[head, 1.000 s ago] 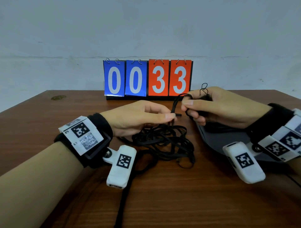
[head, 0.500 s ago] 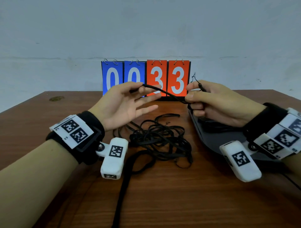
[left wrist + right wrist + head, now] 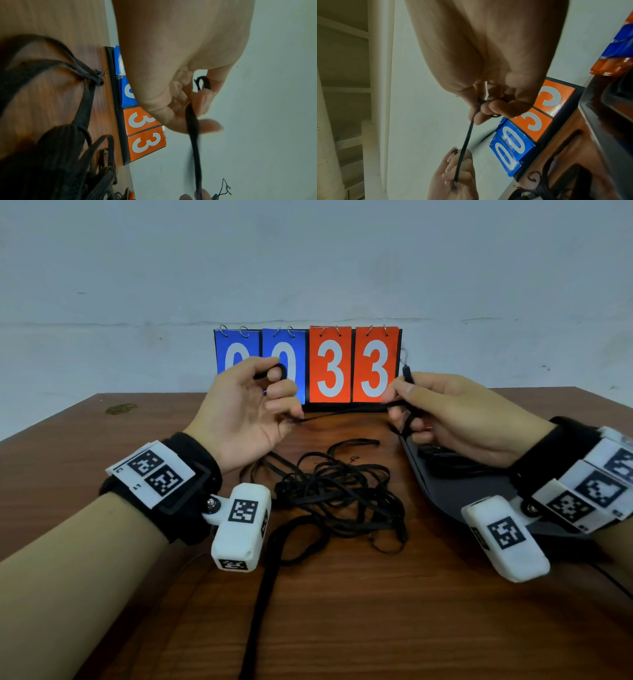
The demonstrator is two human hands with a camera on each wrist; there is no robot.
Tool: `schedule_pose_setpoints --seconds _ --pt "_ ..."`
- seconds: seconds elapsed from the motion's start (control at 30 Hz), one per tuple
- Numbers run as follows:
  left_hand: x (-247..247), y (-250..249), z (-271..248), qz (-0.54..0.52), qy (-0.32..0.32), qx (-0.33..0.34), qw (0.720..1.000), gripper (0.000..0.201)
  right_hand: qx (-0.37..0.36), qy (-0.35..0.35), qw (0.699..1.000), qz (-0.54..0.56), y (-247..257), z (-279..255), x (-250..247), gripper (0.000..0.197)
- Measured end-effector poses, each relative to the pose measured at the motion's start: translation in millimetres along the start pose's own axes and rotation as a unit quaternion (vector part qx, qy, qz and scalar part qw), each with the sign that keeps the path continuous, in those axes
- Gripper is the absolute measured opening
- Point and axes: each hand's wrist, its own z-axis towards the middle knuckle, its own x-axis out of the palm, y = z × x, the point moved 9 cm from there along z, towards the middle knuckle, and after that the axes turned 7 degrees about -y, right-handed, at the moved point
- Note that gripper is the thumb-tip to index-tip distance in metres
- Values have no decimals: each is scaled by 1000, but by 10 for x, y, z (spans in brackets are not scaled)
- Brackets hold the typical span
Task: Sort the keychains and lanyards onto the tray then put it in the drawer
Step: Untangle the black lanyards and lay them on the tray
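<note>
Both hands hold one black lanyard [image 3: 346, 411] taut above the surface: left hand [image 3: 246, 412] fingers curled round its loop, right hand [image 3: 455, 419] pinching it over the tray [image 3: 442, 494].

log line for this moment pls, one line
left hand: pinches lanyard | right hand: pinches its other end | strap stretched between hands above table | pile loose | tray at right
</note>
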Motion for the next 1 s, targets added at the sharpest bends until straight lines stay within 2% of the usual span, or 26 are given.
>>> schedule_pose_setpoints --seconds 0.17,0.43,0.6,0.83,1.0 --pt "2 67 29 72 8 -20 997 33 -18 -35 999 -2 28 4 -36 32" --pt "3 147 61 97 7 -32 995 32 -17 -98 994 -39 50 3 -125 35" --pt "-1 178 62 90 10 -40 995 32 -37 -102 993 -48 147 -46 -119 34" --pt "-24 232 66 110 7 -49 993 32 -87 -69 994 -22 262 -51 -77 40" --pt "-94 207 85 140 -11 -47 989 30 -73 -70 995 -7 214 -27 -113 37"
